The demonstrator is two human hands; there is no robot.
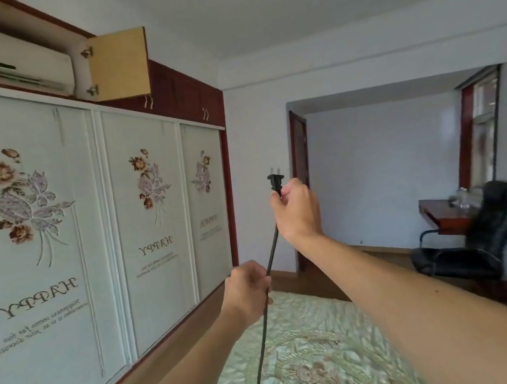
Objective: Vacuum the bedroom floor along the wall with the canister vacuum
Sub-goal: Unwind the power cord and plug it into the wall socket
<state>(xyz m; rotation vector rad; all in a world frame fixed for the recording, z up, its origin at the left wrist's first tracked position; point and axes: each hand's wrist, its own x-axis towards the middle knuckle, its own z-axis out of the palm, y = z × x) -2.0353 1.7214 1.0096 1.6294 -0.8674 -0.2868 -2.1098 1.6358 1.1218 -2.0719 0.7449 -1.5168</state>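
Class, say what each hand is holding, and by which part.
The right hand pinches the black plug at its base, prongs up; the left hand grips the cord lower down.

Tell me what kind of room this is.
Likely a bedroom: sliding wardrobe doors on the left, what looks like a quilted bedspread in front, and an air conditioner above.

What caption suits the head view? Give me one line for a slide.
Right hand pinches the black two-pin plug upright while the left hand grips its cord, beside floral wardrobe doors.
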